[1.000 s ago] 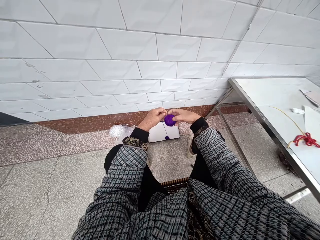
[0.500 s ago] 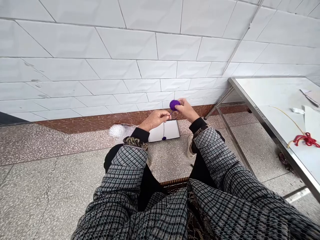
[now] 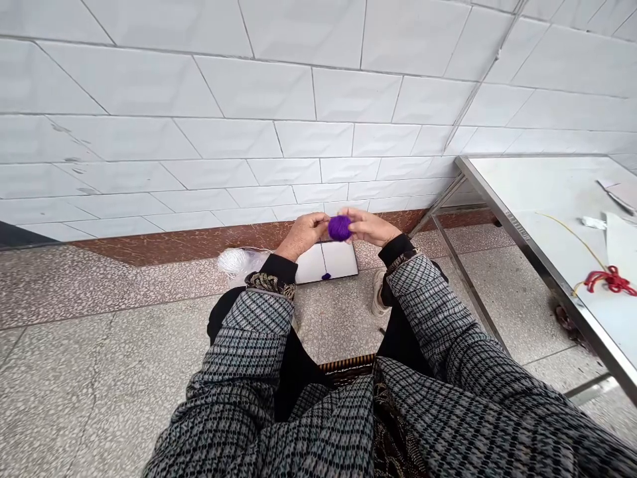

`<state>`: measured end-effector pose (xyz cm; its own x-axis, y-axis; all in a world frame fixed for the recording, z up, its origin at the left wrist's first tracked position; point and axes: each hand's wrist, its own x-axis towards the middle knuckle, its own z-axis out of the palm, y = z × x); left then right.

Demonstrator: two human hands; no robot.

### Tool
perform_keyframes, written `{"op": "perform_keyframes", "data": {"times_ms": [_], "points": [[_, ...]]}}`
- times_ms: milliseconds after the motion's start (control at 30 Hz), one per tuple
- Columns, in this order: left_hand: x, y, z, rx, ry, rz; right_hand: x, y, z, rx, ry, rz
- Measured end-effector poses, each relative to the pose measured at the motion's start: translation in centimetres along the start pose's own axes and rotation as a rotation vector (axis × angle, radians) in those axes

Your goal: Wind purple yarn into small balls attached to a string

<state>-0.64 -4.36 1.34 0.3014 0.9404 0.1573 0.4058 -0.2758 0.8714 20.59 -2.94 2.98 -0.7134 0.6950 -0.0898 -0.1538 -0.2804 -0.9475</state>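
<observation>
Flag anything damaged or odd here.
Grey marks at far left on the white wall tiles look like chipped glaze; tiles beside them seem cleaner. A jagged crack crosses the floor, lower left. The purple yarn ball looks fine.

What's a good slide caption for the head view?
Right hand holds a purple yarn ball; a strand hangs below the left hand over a white-lined tray.

pretty busy checked jacket (image 3: 328, 445) worn, black and grey with teal flecks, sleeves (image 3: 256, 338) finished with thin greyish trim (image 3: 270, 293), black-and-gold bands (image 3: 271, 283) kinda peeking out, plain black cuffs (image 3: 279, 267) past those, dark gold-patterned layer (image 3: 395, 438) half covered, black trousers (image 3: 298, 375), off-white shoe (image 3: 379, 297)
</observation>
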Motion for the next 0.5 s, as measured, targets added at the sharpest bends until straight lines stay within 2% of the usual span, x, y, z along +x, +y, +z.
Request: {"op": "perform_keyframes", "data": {"times_ms": [67, 167, 233, 300, 400, 500], "points": [[0.0, 0.0, 0.1, -0.01, -0.058, -0.02, 0.3, -0.1, -0.1, 0.089, 0.131, -0.139], [-0.2, 0.3, 0.4, -0.034, -0.211, 0.007, 0.8, -0.3, -0.3, 0.166, 0.347, -0.314], [-0.3, 0.7, 0.5, -0.031, -0.323, 0.044, 1.2, -0.2, -0.6, 0.132, 0.485, -0.343], [-0.4, 1.1, 0.5, -0.028, -0.382, 0.07, 1.6, 0.2, -0.8, 0.02, 0.597, -0.302], [-0.6, 1.3, 0.2, -0.077, -0.317, 0.089, 1.9, 0.9, -1.0, -0.217, 0.672, -0.201], [-0.6, 1.1, -0.1, -0.116, -0.152, 0.08, 1.9, 1.5, -0.8, -0.447, 0.623, -0.1]]}}
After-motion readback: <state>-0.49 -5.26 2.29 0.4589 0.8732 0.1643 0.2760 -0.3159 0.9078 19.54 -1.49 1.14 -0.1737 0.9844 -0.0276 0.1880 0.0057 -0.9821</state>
